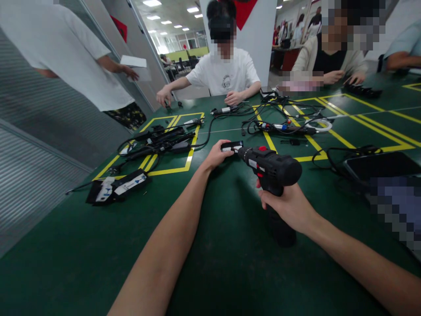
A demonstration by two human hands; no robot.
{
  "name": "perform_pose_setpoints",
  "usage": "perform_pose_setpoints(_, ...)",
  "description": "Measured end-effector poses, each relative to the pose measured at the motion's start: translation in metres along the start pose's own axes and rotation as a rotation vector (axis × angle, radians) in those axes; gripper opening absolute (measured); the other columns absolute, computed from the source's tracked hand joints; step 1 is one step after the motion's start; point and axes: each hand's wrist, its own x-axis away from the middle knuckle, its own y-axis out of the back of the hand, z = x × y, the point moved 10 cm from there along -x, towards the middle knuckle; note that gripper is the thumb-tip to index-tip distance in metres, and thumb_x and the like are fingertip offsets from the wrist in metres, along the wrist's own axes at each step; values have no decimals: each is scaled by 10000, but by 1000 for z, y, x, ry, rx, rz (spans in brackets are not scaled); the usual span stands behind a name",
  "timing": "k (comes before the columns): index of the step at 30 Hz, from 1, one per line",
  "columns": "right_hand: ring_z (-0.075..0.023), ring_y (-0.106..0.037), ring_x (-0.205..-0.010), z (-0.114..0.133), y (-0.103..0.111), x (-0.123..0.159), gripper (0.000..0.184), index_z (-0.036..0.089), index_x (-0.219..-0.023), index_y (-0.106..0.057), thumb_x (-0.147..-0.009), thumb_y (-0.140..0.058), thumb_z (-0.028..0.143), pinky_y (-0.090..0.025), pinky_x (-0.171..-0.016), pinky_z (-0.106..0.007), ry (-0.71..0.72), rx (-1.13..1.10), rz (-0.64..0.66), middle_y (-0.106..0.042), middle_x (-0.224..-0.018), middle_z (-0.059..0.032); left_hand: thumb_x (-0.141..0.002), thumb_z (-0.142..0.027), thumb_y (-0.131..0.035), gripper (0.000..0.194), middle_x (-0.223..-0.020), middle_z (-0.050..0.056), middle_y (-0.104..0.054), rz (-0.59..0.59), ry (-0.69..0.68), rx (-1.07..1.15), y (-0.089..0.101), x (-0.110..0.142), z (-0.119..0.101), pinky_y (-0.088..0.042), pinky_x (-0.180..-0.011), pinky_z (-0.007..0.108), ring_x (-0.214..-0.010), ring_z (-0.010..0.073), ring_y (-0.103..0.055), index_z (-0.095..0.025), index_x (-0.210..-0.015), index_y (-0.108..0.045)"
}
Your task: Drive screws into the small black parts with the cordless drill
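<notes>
My right hand (289, 204) is wrapped round the grip of a black cordless drill (271, 166) with red accents. The drill points away and to the left, its chuck close to a small black part with a white face (232, 146). That part lies on the green table (210, 245), with the fingers of my left hand (217, 154) closed on its near left side. The drill's bit appears to meet the part's right end, but I cannot tell whether it touches a screw.
Left, a bundle of black cabled devices (164, 140) lies by yellow tape, with black pieces bearing white labels (116, 186) nearer. More cables and a wand-like tool (286, 128) lie ahead right. A dark flat device (383, 166) rests right. A person in a headset (226, 70) sits opposite.
</notes>
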Motion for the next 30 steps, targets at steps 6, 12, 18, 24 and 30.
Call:
perform_pose_setpoints(6, -154, -573, -630, 0, 1, -1, 151, 199, -938, -563, -792, -591, 171, -458, -610, -320, 7, -1, -11, -602, -751, 4, -663, -306, -711, 583, -1076, 64, -616, 7, -2, 3, 0, -2, 1, -483, -848, 338, -946, 202, -592, -159, -1199, -534)
perform_pose_setpoints(12, -159, -574, -625, 1, 0, 0, 177, 199, -968, -571, -794, -582, 165, -457, -595, -319, -3, 2, -4, -603, -740, 2, -642, -297, -719, 560, -1060, 59, -622, 28, 4, 9, 0, -9, 7, -471, -867, 334, -957, 200, -590, -151, -1155, -549)
perform_pose_setpoints(18, -164, -573, -609, -1, 0, 0, 162, 204, -956, -575, -796, -587, 180, -454, -563, -316, 3, -33, -6, -605, -737, -4, -656, -325, -712, 562, -1063, 51, -632, 58, 8, 8, 0, -8, 8, -486, -859, 342, -930, 193, -600, -170, -1169, -545)
perform_pose_setpoints(24, -162, -574, -624, -1, 1, -1, 192, 204, -973, -578, -786, -591, 166, -456, -590, -321, 4, -19, -17, -610, -755, -5, -646, -320, -719, 532, -1083, 51, -644, 64, -25, -122, 5, -11, -1, -488, -895, 378, -969, 225, -604, -180, -1142, -591)
perform_pose_setpoints(30, -155, -571, -617, -1, 1, -1, 176, 204, -951, -565, -783, -591, 158, -456, -590, -313, -8, -36, -14, -592, -723, 10, -667, -351, -713, 562, -1160, 68, -633, 93, -50, -156, 3, -8, -8, -458, -964, 390, -1057, 246, -590, -173, -1188, -596)
